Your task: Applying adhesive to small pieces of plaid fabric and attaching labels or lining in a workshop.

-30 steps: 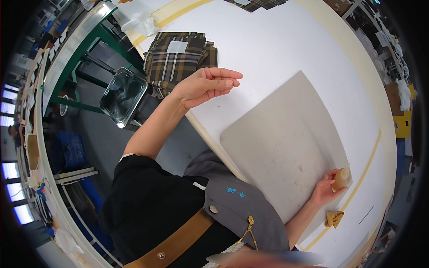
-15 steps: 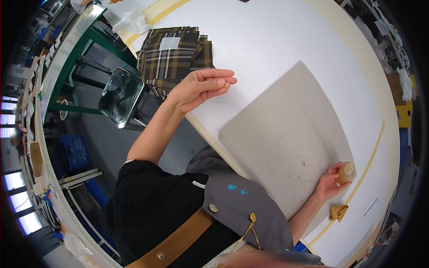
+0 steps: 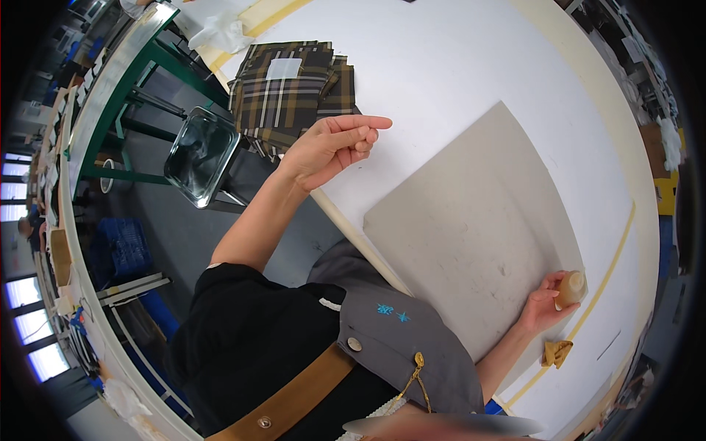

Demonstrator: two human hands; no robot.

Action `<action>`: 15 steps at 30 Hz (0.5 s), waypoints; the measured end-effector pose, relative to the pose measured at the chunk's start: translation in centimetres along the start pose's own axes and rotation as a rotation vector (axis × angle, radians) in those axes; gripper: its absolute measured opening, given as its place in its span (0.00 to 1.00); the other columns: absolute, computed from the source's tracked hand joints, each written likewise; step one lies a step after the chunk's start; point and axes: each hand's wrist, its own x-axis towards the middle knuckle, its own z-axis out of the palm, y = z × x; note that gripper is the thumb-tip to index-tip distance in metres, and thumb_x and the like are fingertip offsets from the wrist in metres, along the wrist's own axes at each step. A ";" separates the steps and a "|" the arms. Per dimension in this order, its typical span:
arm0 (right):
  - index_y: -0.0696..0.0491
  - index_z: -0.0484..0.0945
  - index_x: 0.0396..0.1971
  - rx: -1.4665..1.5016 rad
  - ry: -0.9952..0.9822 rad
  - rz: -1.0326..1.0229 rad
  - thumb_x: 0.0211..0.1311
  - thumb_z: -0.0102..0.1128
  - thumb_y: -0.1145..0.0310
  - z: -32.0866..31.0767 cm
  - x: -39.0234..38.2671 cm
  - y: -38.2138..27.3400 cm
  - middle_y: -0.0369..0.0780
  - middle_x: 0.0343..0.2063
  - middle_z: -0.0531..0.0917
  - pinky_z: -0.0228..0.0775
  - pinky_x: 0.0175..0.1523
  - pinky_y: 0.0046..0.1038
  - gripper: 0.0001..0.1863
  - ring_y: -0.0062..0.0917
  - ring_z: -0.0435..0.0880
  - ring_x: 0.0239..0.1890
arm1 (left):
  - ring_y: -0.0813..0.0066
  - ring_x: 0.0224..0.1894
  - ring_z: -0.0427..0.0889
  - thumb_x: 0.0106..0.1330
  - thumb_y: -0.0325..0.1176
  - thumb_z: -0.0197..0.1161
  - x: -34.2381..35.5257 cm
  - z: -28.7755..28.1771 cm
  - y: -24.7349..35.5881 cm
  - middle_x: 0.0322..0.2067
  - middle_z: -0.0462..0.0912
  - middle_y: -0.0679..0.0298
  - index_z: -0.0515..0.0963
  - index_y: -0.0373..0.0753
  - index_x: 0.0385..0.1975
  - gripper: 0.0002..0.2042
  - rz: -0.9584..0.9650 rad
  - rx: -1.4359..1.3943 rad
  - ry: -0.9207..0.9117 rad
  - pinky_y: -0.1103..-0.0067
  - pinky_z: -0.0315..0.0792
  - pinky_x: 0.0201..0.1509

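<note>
My left hand (image 3: 329, 151) hovers at the table's near edge, just in front of a stack of brown and black plaid fabric pieces (image 3: 290, 99). Its index finger points out to the right. The thumb rests against the curled fingers, and nothing shows between them. At the right, my right hand (image 3: 543, 305) is wrapped around a small translucent bottle (image 3: 570, 291) with tan contents and a pale round top. That bottle is over the right corner of a large grey sheet (image 3: 463, 220) lying on the white table. What the sheet is made of, I cannot tell.
A crumpled mustard-coloured scrap (image 3: 557, 353) lies beside my right wrist. A white label (image 3: 284, 68) sits on the fabric stack, with a clear plastic bag (image 3: 223, 35) behind it. Left of the table stand a metal-seated stool (image 3: 202, 156) and a blue crate (image 3: 121, 250).
My left hand's lower fingers have curled in, leaving the index finger stretched out alone. My right hand keeps hold of the bottle in nearly the same place.
</note>
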 end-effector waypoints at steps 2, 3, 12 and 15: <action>0.52 0.60 0.58 -0.005 0.023 -0.014 0.57 0.61 0.60 -0.2 0.0 -0.2 0.39 0.53 0.66 0.78 0.44 0.27 0.31 0.27 0.64 0.57 | 0.87 0.27 0.68 0.65 0.24 0.53 -0.6 -0.1 0.2 0.31 0.79 0.67 0.74 0.31 0.48 0.13 0.015 0.070 0.036 0.90 0.66 0.33; 0.52 0.60 0.58 0.002 0.021 -0.009 0.57 0.61 0.60 -0.1 -0.1 -0.2 0.39 0.53 0.66 0.78 0.44 0.27 0.31 0.27 0.64 0.57 | 0.88 0.23 0.64 0.65 0.24 0.52 -0.9 -0.1 0.4 0.30 0.78 0.68 0.75 0.32 0.48 0.13 0.027 0.136 0.067 0.91 0.64 0.30; 0.52 0.59 0.59 0.003 -0.011 -0.006 0.58 0.59 0.60 -0.2 -0.1 -0.4 0.38 0.56 0.64 0.77 0.45 0.28 0.31 0.27 0.63 0.59 | 0.70 0.24 0.77 0.57 0.35 0.61 3.7 -10.3 7.8 0.24 0.82 0.64 0.81 0.42 0.36 0.10 0.721 1.741 0.770 0.76 0.70 0.33; 0.52 0.58 0.59 -0.011 -0.027 0.004 0.59 0.59 0.60 -0.2 0.0 -0.4 0.38 0.56 0.64 0.77 0.45 0.28 0.31 0.28 0.63 0.59 | 0.64 0.31 0.80 0.55 0.34 0.62 6.5 -15.0 9.8 0.24 0.82 0.62 0.82 0.41 0.33 0.08 0.739 1.868 0.606 0.72 0.71 0.41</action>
